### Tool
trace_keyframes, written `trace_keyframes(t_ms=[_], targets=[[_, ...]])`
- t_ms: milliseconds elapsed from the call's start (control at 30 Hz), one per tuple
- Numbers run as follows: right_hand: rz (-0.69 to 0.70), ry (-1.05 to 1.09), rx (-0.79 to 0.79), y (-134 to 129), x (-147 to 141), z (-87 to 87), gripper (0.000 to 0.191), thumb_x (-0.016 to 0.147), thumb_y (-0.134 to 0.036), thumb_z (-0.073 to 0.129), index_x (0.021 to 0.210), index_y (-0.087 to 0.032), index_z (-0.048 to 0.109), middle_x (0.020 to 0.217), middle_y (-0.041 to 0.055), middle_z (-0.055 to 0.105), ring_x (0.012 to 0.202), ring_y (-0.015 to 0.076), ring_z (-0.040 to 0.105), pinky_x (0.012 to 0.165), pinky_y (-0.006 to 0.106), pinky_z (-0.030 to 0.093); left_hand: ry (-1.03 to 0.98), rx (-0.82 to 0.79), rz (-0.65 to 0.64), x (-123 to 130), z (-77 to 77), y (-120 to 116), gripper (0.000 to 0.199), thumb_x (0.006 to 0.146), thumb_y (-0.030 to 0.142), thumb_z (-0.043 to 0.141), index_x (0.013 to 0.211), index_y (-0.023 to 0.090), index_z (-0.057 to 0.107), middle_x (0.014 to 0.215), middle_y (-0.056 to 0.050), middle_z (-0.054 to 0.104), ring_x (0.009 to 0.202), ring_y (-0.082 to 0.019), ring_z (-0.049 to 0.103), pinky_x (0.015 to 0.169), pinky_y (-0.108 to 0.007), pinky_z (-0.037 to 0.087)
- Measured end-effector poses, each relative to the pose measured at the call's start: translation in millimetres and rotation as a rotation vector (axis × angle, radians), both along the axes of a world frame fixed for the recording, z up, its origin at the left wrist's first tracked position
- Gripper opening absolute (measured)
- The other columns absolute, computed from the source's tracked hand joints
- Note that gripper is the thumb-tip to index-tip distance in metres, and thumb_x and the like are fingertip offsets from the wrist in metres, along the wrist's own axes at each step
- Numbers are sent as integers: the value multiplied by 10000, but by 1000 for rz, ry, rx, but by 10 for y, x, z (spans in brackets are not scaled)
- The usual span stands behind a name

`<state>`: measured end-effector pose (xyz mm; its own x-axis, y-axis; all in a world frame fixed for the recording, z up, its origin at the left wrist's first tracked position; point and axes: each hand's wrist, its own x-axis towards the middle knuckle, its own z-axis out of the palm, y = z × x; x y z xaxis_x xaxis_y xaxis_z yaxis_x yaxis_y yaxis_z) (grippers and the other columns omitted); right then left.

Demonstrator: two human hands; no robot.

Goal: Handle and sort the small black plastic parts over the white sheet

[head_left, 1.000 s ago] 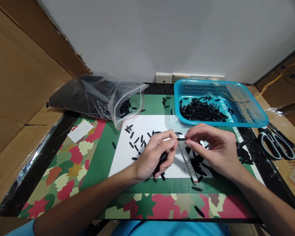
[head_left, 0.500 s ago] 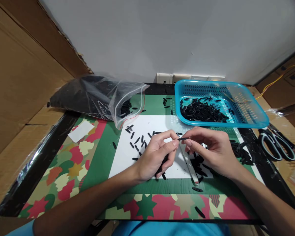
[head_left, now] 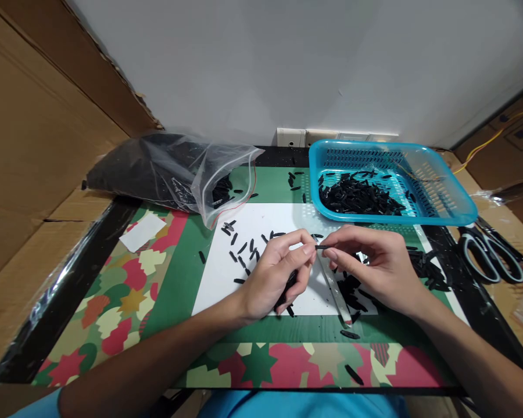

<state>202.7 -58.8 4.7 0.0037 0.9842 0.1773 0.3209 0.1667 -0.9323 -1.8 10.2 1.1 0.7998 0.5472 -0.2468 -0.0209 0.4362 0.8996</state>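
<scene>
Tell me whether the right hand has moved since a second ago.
Yes: the right hand has shifted slightly left, judged against the blue plastic basket.

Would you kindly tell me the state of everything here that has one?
Left hand, curled around small black strips
Right hand, pinching one strip
Clear plastic zip bag, lying down, mouth open
Blue plastic basket, uncovered, partly filled
White paper sheet, flat, partly covered
Grey-and-black scissors, unclear whether open

A single head-worn camera looks forward and down from above the near side of the table (head_left: 74, 284). The left hand (head_left: 274, 278) and right hand (head_left: 375, 258) appear at close range, below frame centre. The gray wall (head_left: 287, 75) fills the upper background.
</scene>
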Motion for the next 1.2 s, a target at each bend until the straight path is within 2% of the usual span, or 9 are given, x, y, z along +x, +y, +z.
trace_keyframes(t_ms=[433,967,1033,1133,1200], targets=[[-47,-16,49,-7,-9,-20,87,954,-261,778,1018,-217,817,868,28,802,677,141,714,618,242,577,2,2,16,11,-6,1,297,1055,501,563,950,228,509,424,118,478,244,-64,272,263,-131,249],[-37,-61,108,-1,-17,7,59,972,-235,752,1011,-219,792,886,24,798,680,147,717,621,263,577,-20,15,18,3,-50,-3,292,1051,495,573,964,219,533,417,121,465,244,-69,281,267,-141,254],[-35,-148,183,-2,-12,9,62,985,-197,723,1009,-214,778,883,29,801,700,153,722,641,275,573,-19,16,14,2,-45,-5,293,1052,488,572,950,215,539,412,120,455,247,-68,280,274,-139,257],[-75,-412,434,-9,25,-14,106,967,-135,710,1016,-218,755,871,40,808,737,185,736,683,325,542,-19,-1,17,1,-49,-5,322,1072,498,508,937,208,550,417,106,454,257,-74,286,278,-145,251],[-157,-601,584,-10,72,-37,150,942,-128,734,1042,-239,746,883,45,814,759,216,737,706,369,501,-30,-33,22,2,-57,-3,372,1082,528,443,936,205,556,420,94,456,258,-85,294,272,-153,242]])
